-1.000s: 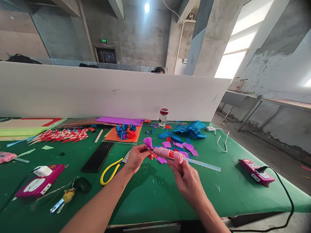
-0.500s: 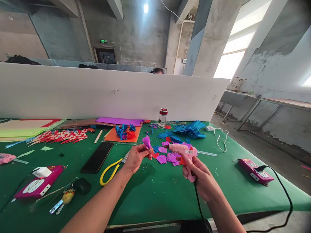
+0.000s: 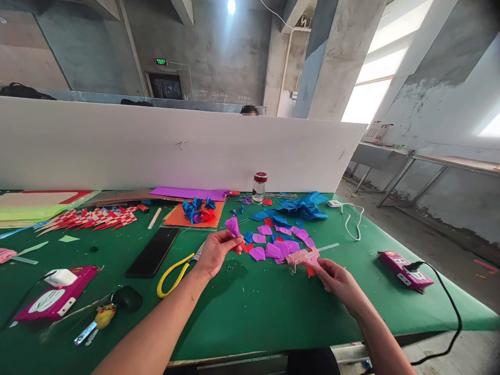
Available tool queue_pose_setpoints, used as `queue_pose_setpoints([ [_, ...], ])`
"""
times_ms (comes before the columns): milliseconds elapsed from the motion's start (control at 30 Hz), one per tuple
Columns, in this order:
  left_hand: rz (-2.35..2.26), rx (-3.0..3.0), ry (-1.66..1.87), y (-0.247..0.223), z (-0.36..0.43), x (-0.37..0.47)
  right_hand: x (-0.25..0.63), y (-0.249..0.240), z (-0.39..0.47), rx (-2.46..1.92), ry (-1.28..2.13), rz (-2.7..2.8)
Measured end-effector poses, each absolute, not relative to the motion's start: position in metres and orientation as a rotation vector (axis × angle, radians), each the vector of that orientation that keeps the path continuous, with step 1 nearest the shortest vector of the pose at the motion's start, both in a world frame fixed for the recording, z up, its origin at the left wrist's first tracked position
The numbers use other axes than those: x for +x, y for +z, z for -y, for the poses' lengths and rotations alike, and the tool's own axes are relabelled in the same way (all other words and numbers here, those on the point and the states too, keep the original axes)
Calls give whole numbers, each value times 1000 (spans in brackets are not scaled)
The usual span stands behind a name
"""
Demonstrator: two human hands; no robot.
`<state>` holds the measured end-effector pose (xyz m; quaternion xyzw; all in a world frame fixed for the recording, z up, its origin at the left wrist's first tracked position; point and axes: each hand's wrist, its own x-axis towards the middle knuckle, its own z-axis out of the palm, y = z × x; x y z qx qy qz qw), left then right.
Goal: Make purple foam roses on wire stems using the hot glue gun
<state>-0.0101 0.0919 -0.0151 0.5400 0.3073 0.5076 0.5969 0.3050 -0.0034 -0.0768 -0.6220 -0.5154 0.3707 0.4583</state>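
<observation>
My left hand (image 3: 213,252) pinches a small purple paper flower (image 3: 233,226) above the green table (image 3: 253,312). My right hand (image 3: 339,281) rests low on the table, its fingers around the handle of a pink glue gun (image 3: 302,257), which stands on its wire stand with the nozzle pointing left. Loose purple petals (image 3: 273,249) and blue paper pieces (image 3: 300,205) lie just beyond both hands. Yellow-handled scissors (image 3: 174,273) lie left of my left wrist.
A white board (image 3: 117,146) walls off the table's far side. A black phone (image 3: 153,251), pink power strips (image 3: 406,264) (image 3: 50,299), keys (image 3: 99,320), red-white paper strips (image 3: 89,217), finished flowers on orange paper (image 3: 195,211) and a small jar (image 3: 259,187) stand around.
My right hand turned the glue gun away from the flower and lowered it onto the table at the right. My left hand kept the purple flower almost still.
</observation>
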Motion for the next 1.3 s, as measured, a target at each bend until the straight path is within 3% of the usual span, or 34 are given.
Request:
queue_pose_setpoints([
  [267,-709,1284,1176,-17,-93,-9,319,-84,5,-1846,358,1592],
  [433,-709,1298,1178,-20,-94,-9,289,-60,3,-1827,25,1527],
  [733,-730,1274,1213,-18,-95,-12,172,-32,15,-1399,286,2006],
  [933,-772,1202,1305,-17,-97,-11,143,-13,40,-910,816,2190],
  [1133,-803,1183,1346,-16,-96,-9,134,0,-34,-1073,534,1404],
  [1300,-822,1149,1422,-18,-100,-14,108,-6,-70,-1030,471,1393],
])
